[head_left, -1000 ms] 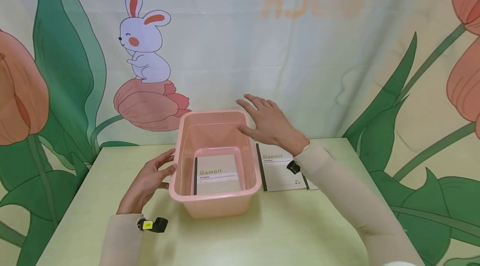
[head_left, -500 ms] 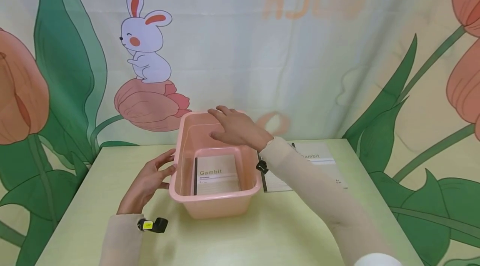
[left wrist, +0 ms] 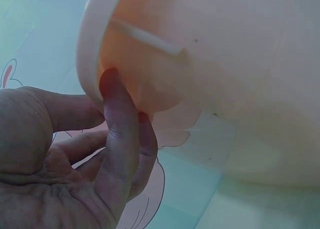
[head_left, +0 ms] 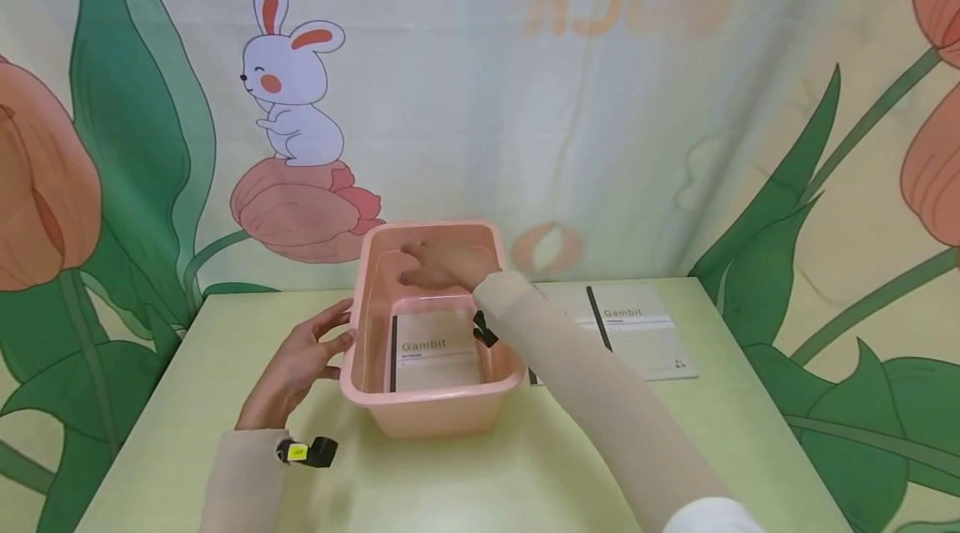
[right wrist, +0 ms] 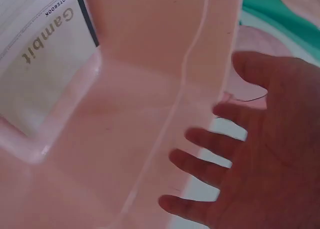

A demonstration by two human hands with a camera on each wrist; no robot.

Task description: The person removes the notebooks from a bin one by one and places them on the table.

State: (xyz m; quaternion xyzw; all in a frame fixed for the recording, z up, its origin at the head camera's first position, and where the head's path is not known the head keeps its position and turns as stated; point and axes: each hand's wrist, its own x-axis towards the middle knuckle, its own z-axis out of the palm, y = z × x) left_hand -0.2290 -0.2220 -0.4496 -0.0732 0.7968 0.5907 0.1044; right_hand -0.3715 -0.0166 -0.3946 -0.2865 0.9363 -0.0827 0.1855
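A pink plastic basin (head_left: pixel 435 416) stands on the table, tilted slightly in none of its sides that show. On its floor lies a notebook (head_left: pixel 431 349) marked "Gambit", with a dark spine on its left. My left hand (head_left: pixel 300 354) grips the basin's left rim, fingertips curled round the edge in the left wrist view. Over the inside of the basin, towards its back wall, my right hand (head_left: pixel 442 266) is spread and holds nothing. The right wrist view shows its fingers (right wrist: pixel 200 166) apart, beside the basin wall (right wrist: pixel 140 109).
Right of the basin, two more notebooks lie on the pale green table (head_left: pixel 585 466): one (head_left: pixel 648 341) partly covers or adjoins another (head_left: pixel 558 299), which my right sleeve (head_left: pixel 592 383) partly hides. A printed curtain (head_left: pixel 450 99) hangs close behind the table.
My right hand has moved left and down, from above the basin's right rim into its opening. My left hand keeps its grip, and the basin stays in place.
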